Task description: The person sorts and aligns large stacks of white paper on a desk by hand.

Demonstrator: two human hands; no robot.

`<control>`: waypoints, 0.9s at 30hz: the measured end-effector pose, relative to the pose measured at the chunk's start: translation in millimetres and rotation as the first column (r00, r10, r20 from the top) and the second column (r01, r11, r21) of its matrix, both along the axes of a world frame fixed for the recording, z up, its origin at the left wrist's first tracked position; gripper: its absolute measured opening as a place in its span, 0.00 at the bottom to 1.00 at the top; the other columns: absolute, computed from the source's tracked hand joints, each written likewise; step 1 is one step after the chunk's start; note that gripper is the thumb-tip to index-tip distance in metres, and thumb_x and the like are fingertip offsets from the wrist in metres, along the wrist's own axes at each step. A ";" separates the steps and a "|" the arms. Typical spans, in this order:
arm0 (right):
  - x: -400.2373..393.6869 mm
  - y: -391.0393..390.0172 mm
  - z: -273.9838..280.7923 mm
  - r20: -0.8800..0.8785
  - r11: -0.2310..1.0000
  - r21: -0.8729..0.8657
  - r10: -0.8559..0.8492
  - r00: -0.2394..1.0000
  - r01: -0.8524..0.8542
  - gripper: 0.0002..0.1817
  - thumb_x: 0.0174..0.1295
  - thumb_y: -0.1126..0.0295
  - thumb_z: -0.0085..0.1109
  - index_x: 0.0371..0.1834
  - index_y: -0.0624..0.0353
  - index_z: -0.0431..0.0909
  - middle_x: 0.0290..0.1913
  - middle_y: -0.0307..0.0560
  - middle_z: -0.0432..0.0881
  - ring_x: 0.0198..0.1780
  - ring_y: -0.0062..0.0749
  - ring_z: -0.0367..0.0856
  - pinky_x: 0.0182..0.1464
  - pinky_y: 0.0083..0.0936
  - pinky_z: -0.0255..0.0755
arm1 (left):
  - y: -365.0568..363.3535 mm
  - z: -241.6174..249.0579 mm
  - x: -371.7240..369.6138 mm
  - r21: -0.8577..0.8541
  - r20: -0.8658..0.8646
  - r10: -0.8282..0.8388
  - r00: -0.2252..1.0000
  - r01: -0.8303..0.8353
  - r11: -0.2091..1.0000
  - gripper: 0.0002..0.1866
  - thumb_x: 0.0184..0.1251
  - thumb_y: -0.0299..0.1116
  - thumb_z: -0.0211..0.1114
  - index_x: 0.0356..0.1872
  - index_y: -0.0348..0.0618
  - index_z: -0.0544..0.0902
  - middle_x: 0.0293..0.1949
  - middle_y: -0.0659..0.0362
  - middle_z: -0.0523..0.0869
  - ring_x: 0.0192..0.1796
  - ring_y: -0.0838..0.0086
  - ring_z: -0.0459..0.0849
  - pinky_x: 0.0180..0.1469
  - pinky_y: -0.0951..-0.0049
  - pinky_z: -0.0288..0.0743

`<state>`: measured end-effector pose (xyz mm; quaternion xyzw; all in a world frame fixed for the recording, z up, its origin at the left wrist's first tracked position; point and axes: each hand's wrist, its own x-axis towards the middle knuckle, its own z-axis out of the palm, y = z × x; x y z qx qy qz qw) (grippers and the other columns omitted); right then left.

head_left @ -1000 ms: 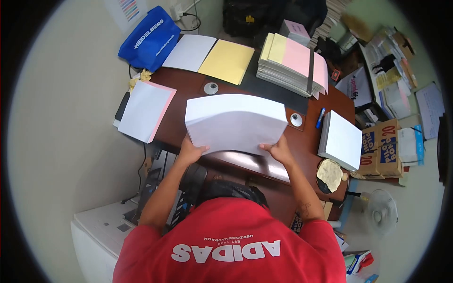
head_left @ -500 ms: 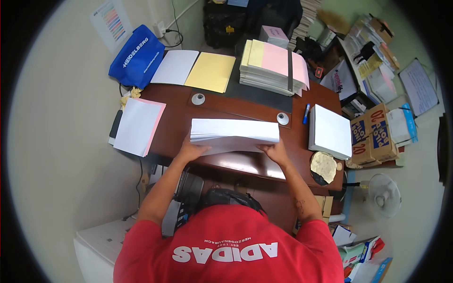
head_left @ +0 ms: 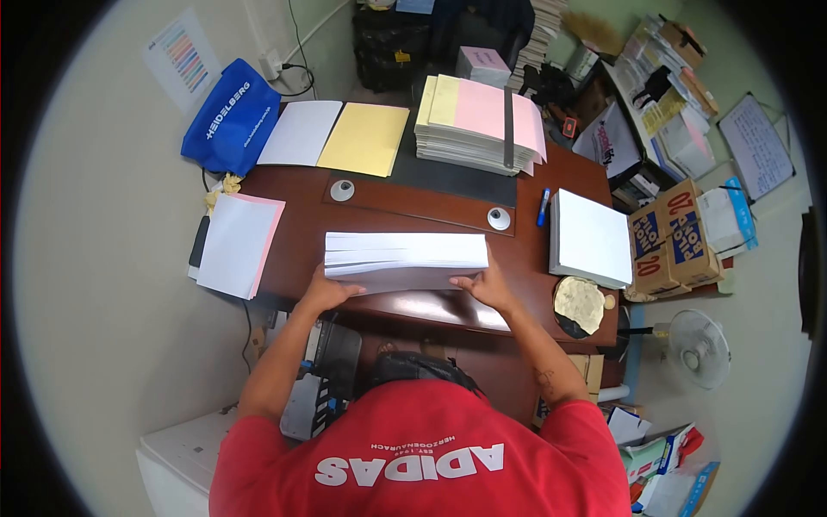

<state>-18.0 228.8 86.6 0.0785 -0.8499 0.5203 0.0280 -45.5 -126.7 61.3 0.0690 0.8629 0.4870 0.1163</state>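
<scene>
A thick stack of white paper (head_left: 405, 254) is held upright on its edge over the front of the brown desk (head_left: 293, 220). My left hand (head_left: 327, 290) grips its left end, with the thumb across the near face. At the right end my right hand (head_left: 484, 283) holds it the same way, thumb on the near face. The fingers behind the stack are hidden. Small gaps show between layers of sheets at the left end of its top edge.
White (head_left: 299, 133) and yellow sheets (head_left: 363, 138) lie at the back left, beside a strapped pile (head_left: 474, 129). White-and-pink sheets (head_left: 237, 241) lie left. Another white stack (head_left: 591, 237), a blue marker (head_left: 544, 208) and a round pale object (head_left: 579, 306) are right.
The view has shifted slightly. The stack's near face looks narrower and its layers are a little more spread at the left. Both hands still hold its ends.
</scene>
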 end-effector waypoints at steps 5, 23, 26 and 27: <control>-12.2 8.7 -2.8 0.020 0.997 0.010 0.072 0.997 -0.072 0.41 0.48 0.75 0.77 0.65 0.62 0.63 0.55 0.57 0.79 0.56 0.47 0.81 0.54 0.37 0.77 | -2.2 -5.2 -1.4 0.120 -0.103 0.003 0.995 0.009 0.993 0.26 0.47 0.25 0.80 0.50 0.34 0.82 0.47 0.51 0.88 0.49 0.66 0.86 0.54 0.69 0.78; -34.8 27.1 -2.9 0.463 0.950 -0.308 0.113 0.879 0.040 0.37 0.49 0.71 0.74 0.64 0.66 0.70 0.55 0.56 0.82 0.56 0.47 0.80 0.61 0.36 0.71 | 14.4 16.5 -8.5 0.316 0.358 -0.044 0.933 -0.076 0.946 0.32 0.47 0.25 0.76 0.56 0.30 0.76 0.48 0.50 0.85 0.50 0.63 0.85 0.56 0.65 0.77; -64.1 22.7 -49.8 0.733 0.878 -0.423 0.188 0.653 0.223 0.33 0.52 0.73 0.71 0.62 0.71 0.71 0.53 0.54 0.83 0.55 0.43 0.81 0.59 0.36 0.71 | 20.7 -2.5 -29.5 0.226 0.665 -0.024 0.746 -0.170 0.959 0.27 0.56 0.26 0.71 0.58 0.30 0.76 0.49 0.49 0.85 0.50 0.61 0.86 0.55 0.63 0.79; -69.9 22.0 -72.2 0.826 0.885 -0.369 0.173 0.536 0.284 0.31 0.54 0.74 0.69 0.63 0.69 0.72 0.56 0.54 0.81 0.56 0.44 0.80 0.60 0.36 0.71 | 23.0 -17.5 -30.0 0.221 0.667 -0.021 0.745 -0.171 0.960 0.27 0.56 0.26 0.71 0.58 0.30 0.76 0.49 0.49 0.85 0.50 0.61 0.86 0.55 0.63 0.79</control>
